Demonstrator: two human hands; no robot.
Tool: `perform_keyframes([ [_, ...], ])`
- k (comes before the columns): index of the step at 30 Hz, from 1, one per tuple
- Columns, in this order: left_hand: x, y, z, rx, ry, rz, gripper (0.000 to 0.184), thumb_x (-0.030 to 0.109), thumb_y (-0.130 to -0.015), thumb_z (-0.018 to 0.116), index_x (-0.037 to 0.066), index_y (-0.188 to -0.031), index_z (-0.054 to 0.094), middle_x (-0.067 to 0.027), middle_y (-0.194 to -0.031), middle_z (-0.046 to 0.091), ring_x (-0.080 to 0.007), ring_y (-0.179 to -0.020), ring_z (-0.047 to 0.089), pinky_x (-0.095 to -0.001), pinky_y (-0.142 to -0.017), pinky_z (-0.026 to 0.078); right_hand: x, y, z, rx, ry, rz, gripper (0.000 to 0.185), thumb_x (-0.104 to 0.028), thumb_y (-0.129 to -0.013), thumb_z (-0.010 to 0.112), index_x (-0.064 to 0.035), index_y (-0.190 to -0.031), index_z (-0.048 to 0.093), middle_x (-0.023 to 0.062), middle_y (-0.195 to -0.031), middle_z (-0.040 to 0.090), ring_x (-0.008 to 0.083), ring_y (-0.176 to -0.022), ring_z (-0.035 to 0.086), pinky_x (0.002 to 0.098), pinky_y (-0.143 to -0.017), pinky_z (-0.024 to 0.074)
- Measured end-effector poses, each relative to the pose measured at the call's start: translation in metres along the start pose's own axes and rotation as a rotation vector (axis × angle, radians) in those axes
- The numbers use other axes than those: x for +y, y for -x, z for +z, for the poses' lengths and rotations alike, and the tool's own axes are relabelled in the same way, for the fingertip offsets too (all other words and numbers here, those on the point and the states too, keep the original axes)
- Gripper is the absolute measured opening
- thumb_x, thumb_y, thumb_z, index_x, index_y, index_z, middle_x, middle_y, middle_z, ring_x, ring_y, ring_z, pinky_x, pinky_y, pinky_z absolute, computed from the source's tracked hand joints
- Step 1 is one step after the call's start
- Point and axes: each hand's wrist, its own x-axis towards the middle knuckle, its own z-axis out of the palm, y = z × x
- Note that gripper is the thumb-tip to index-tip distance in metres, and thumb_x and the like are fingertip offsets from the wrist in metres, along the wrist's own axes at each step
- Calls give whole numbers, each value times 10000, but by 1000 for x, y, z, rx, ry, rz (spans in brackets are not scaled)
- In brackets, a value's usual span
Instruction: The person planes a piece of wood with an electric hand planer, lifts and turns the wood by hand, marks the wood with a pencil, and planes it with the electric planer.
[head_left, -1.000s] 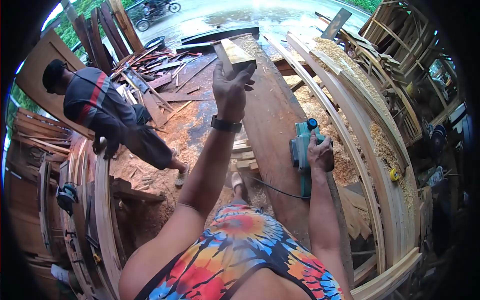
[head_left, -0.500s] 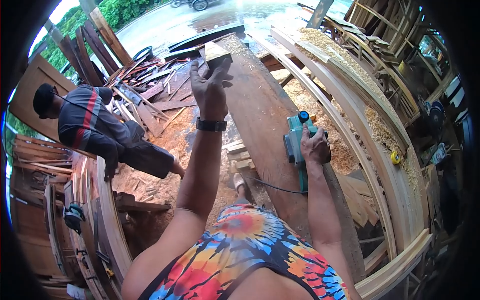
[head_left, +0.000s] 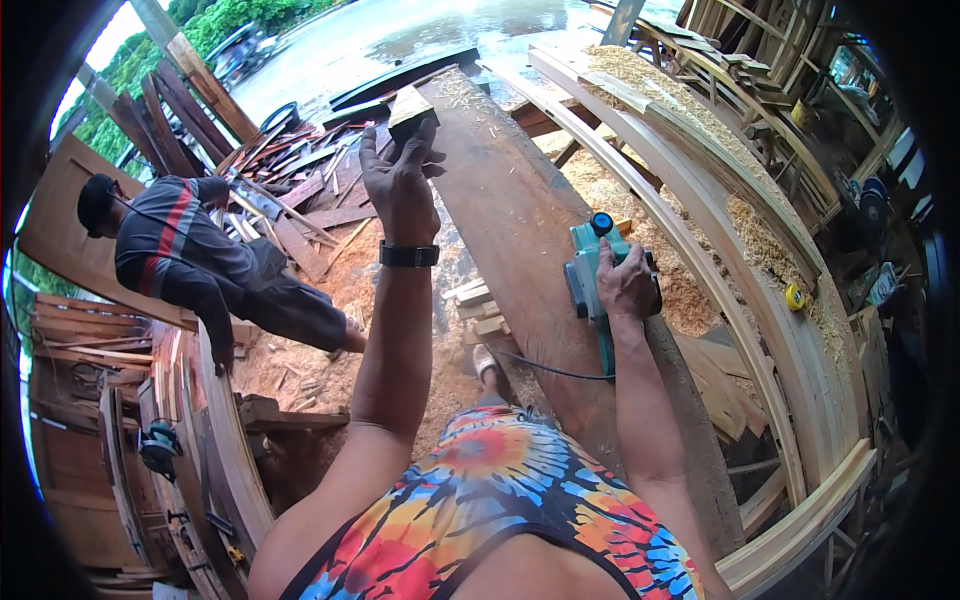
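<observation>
Fingers of the right hand curl around the handle of a green planer, holding it; the left hand is raised with its thumb and fingers apart at the near end of a wood block, and whether they grip it I cannot tell. The planer sits on the right side of a wide reddish-brown board, lengthwise along it. Its body is teal-green, with a dark housing on its left side and a blue-topped black knob at its far end; a dark cable runs left from its near end. The block has a pale upper face and a dark near end.

At far left, a dark round tub stands by a heap of wood scraps; its contents are too small to make out. To the right, long pale beams carry shavings and a yellow tape measure. At left, another person in a dark striped top bends over timber.
</observation>
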Motion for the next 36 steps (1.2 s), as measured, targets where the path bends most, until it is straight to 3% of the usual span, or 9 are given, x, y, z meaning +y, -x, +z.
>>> perform_keyframes([
  [14,-3,-1,3,17,13,-3,887,106,-855,769,-54,-1511,194,-136,-973,730,-155,-645,668,-260,-570,496,-1,0,-1,38,42,-53,590,-581,-941,545,-7,-1076,569,238,-979,695,428,-895,696,520,-743,556],
  [17,2,1,7,21,-32,-9,912,106,-856,768,-60,-1521,167,-140,-983,729,-153,-656,668,-261,-568,496,-4,0,-5,-36,31,11,577,-584,-922,577,-45,-1124,625,235,-1034,700,448,-921,685,535,-779,541],
  [23,-2,0,10,14,-17,-2,744,119,-844,787,-63,-1402,330,-124,-966,712,-151,-649,660,-263,-560,497,-1,0,0,8,9,-23,591,-584,-924,577,-31,-1129,619,250,-1009,698,449,-923,684,533,-777,538],
  [24,-3,0,12,32,-19,3,643,127,-835,801,-50,-1303,397,-123,-948,698,-154,-644,658,-264,-557,497,-1,-1,1,9,7,-26,594,-585,-925,575,-29,-1130,619,252,-1006,697,448,-924,684,533,-775,538],
  [27,-5,0,16,47,-20,-1,689,146,-813,824,-70,-1278,364,-138,-925,695,-153,-648,652,-238,-534,482,1,-2,4,17,14,-32,599,-589,-927,567,-26,-1125,618,254,-998,697,447,-924,684,532,-768,536],
  [31,-3,-2,21,60,-39,-5,617,125,-825,816,-48,-1252,406,-144,-928,698,-166,-651,664,-262,-556,495,3,-2,5,13,38,-43,582,-574,-939,555,-21,-1114,604,239,-982,701,430,-900,693,517,-751,547],
  [36,-3,-4,23,29,-27,-5,708,156,-802,847,-80,-1250,352,-167,-935,700,-155,-680,667,-235,-537,485,-1,-1,3,13,25,-46,567,-562,-942,558,-24,-1117,606,228,-986,703,414,-904,697,503,-761,550],
])
